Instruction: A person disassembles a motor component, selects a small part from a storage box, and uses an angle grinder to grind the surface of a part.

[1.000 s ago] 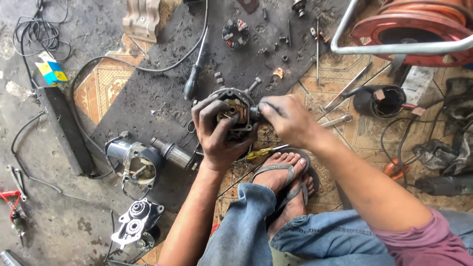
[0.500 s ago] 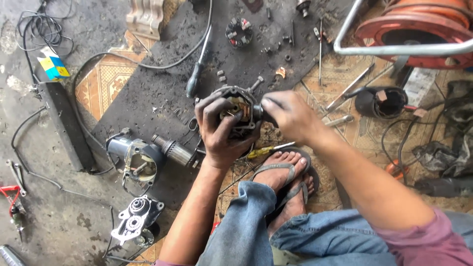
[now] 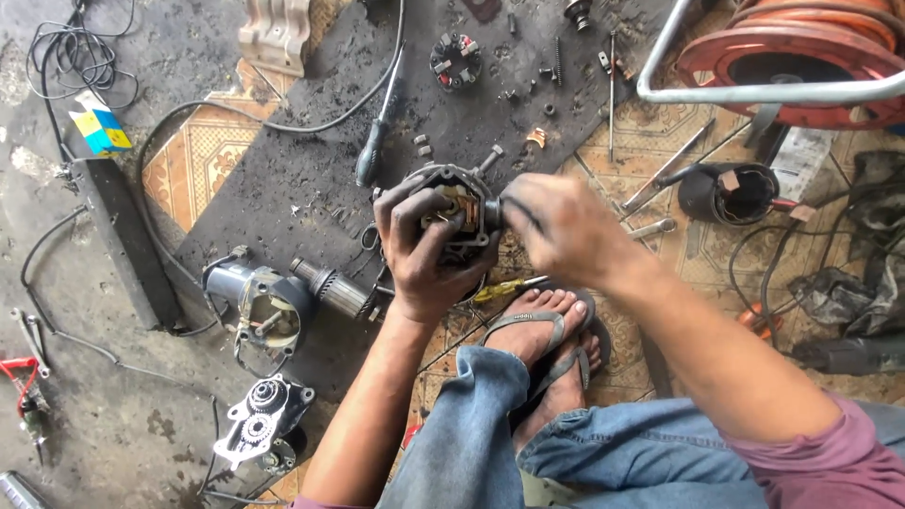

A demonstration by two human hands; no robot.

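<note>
One round motor housing, greasy, copper parts visible inside, clasped from below in the left hand over the black floor mat; right hand pinches at its right rim, fingertips blurred. Nearby items: one screwdriver, one geared armature unit, one orange cable reel cut off at the top edge.

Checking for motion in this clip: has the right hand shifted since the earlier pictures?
No, barely: the right hand stays at the motor housing, just above the sandalled foot, as before.
</note>
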